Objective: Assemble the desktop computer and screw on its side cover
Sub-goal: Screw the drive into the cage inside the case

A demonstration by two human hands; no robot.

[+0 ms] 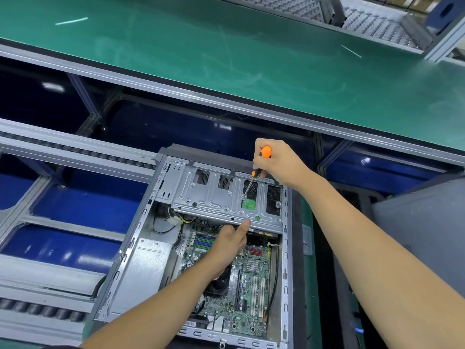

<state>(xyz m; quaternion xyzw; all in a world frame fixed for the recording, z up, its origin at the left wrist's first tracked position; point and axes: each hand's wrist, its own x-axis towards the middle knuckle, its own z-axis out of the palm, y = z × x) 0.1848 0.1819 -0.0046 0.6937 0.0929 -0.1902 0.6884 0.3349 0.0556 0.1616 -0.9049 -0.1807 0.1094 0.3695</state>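
The desktop computer (201,248) lies on its side at the near middle of the scene, open side up, on the dark mat of the desk (310,285), with its side cover not fitted. Inside, the green motherboard (241,285) fills the near right part, the grey power supply box (143,270) sits at the near left, and a silver drive cage (216,195) spans the far end.

The right hand (279,163) has its grip clamped round the orange-and-black handle of a screwdriver (261,162), whose shaft slants down and to the left so that the tip sits on a screw point on the cage, just beyond a small green board (248,204) showing through a cut-out. The left hand (230,244) reaches over the motherboard with its thumb pressed to the near edge of the cage; its fingers curl underneath and cannot be made out, so whether they pinch the edge or only brace it I cannot tell.

The likely step is fastening the cage. Because the shaft is tilted, the tip could skip off the screw head and strike the small green board nearby. A loosened screw could drop among the motherboard parts below. If the left thumb eases, the cage may shift and the holes misalign.

Beyond the case run blue bins (83,205), roller rails and a green conveyor belt (226,51).
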